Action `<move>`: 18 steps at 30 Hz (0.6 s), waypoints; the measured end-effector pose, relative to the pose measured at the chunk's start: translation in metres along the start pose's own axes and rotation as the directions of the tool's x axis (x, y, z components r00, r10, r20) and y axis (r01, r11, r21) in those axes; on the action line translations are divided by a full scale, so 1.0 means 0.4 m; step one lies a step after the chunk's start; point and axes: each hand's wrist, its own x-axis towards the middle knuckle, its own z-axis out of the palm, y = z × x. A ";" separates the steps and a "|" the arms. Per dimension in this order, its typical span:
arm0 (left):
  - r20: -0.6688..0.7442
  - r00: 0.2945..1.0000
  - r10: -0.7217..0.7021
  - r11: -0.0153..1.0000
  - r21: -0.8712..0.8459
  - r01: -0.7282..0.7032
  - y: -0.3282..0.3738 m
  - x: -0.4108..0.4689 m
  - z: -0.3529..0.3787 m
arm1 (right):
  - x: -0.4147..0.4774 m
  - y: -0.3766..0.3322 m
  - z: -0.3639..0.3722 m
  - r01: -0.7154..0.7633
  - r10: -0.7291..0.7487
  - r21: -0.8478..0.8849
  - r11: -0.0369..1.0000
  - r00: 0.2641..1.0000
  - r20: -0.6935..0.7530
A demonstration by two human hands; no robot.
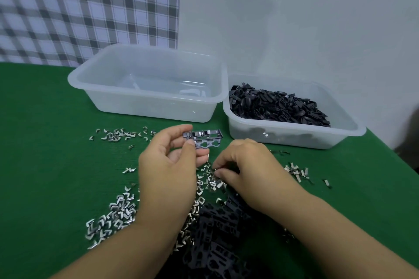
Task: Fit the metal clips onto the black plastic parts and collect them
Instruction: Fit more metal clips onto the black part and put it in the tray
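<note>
Green cloth [45, 165] covers the table. Its widest bare stretch runs down the left side, and a narrower bare strip lies at the far right, where the table edge cuts diagonally past the right tub [294, 140]. At the back, the cloth meets a checked curtain [79, 7] on the left and a pale wall [294, 18] on the right.

Two translucent tubs stand side by side near the back edge, their rims almost touching. The left tub [145, 106] sits a little further back, and the right one holds a heap of dark pieces.

Metal clips [113, 213] are too many to count. They lie in roughly four loose patches: a thin line in front of the left tub, a thick patch at lower left, one between the hands, and a small one to the right. A pile of black parts [217, 229] lies near the front edge, partly under the forearms.

The left hand [167, 165] is raised above the cloth. Its thumb and curled fingers pinch the left end of one black plastic part [204, 139], holding it level in front of the gap between the tubs.

The right hand [247, 165] is lower, palm down over the middle patch of clips. Its fingers are bent and its thumb and forefinger tips are drawn close together among the clips. I cannot tell whether a clip is caught between them.
</note>
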 end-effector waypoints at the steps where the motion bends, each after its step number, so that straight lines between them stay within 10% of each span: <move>1: 0.006 1.000 0.001 1.000 0.004 -0.001 0.000 -0.001 -0.001 | 0.000 0.000 0.002 -0.002 0.002 0.008 1.000 1.000 0.005; 12: 0.115 0.993 -0.020 0.998 0.059 0.014 0.001 -0.009 0.000 | -0.054 0.030 -0.007 0.039 0.128 0.478 0.877 0.942 -0.310; 18: 0.182 0.983 -0.033 0.994 0.105 0.014 0.003 -0.017 0.005 | -0.067 0.015 -0.013 0.225 -0.009 0.340 0.913 0.845 -0.534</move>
